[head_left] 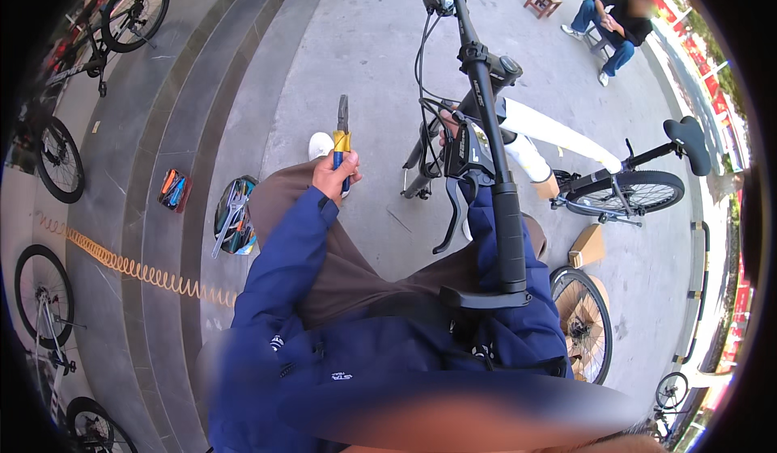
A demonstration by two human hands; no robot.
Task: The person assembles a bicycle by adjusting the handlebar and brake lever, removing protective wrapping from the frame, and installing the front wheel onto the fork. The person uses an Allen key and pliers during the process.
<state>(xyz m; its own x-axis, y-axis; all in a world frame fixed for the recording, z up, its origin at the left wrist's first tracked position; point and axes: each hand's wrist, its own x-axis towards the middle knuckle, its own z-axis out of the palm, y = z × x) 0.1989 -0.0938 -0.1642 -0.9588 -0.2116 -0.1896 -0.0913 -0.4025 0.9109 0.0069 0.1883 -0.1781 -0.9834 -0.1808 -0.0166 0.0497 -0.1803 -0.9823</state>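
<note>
Left hand (335, 178) grips the yellow-and-blue-handled pliers (342, 139); right hand (447, 121) sits behind the handlebar (481, 101) (partly hidden, can't tell its grip).

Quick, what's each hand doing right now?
Left hand: closed around pliers.
Right hand: partly hidden near the handlebar; grip cannot be told.

Pliers (341, 139) are held in the left hand (333, 178), left of the handlebar (492, 137), by which the right hand (447, 121) is partly hidden. Beyond the left sleeve, a tool bag (245, 247) is placed; a tool tray (187, 195) is set farther left on the steps (166, 113), which are crossed by a coiled hose (146, 270). On the right, a detached wheel (579, 326) is positioned nearer than the bicycle's rear wheel (626, 193).
</note>
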